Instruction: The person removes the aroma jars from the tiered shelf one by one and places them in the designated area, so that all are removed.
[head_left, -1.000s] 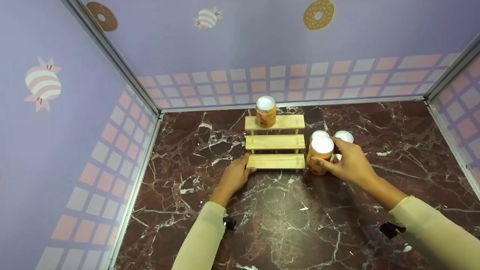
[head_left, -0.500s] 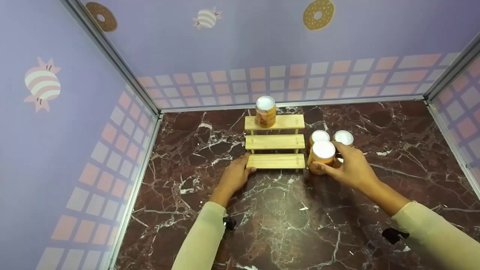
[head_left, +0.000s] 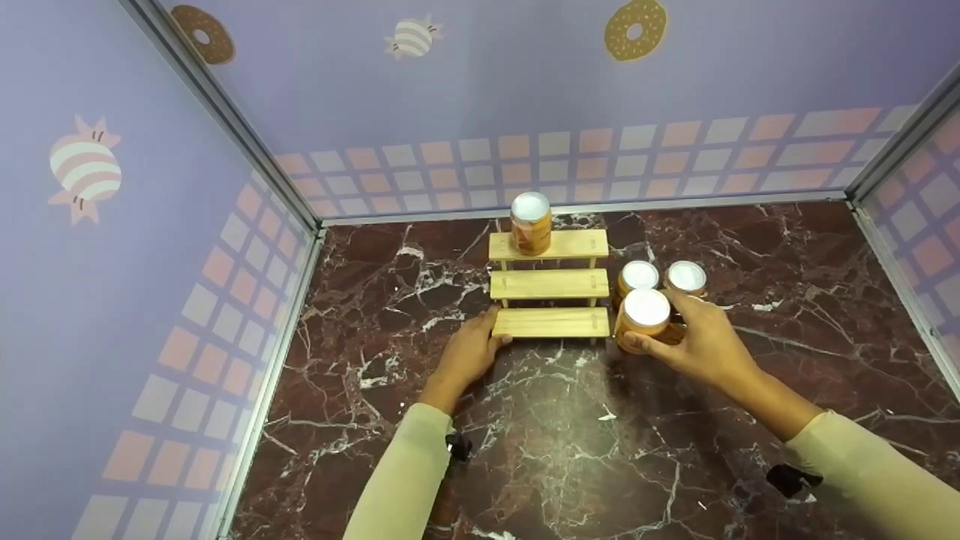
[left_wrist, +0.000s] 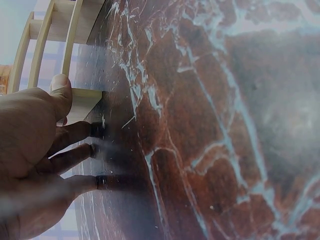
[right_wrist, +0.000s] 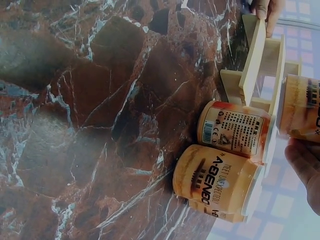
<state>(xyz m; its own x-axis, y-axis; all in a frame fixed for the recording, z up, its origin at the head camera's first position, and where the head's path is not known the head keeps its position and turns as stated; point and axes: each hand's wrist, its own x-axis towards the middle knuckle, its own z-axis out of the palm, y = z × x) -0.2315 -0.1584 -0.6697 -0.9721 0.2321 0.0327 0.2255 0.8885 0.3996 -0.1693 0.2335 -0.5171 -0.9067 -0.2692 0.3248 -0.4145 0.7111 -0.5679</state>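
My right hand (head_left: 709,337) grips an orange can (head_left: 645,313) with a white lid, thumb on its near side. In the right wrist view, that held can (right_wrist: 302,107) is raised, its base higher than those of the cans on the table. Beside it stand a can with a barcode label (right_wrist: 235,130) and a can with large dark lettering (right_wrist: 215,182). My left hand (head_left: 469,351) pinches the left end of the lowest step of a three-step wooden stand (head_left: 551,322). Its thumb (left_wrist: 61,90) lies against the board; the other fingers are spread toward the tabletop.
Another orange can (head_left: 531,225) stands on the stand's top step, left of its middle. Two lidded cans, one at the stand's right (head_left: 639,276) and one farther right (head_left: 686,277), stand behind my right hand. A patterned purple wall (head_left: 480,97) rises behind the dark marbled tabletop (head_left: 570,450).
The can in my right hand has come slightly toward me, away from the cans behind it, whose lids now show more. My left hand and the stand have stayed in place.
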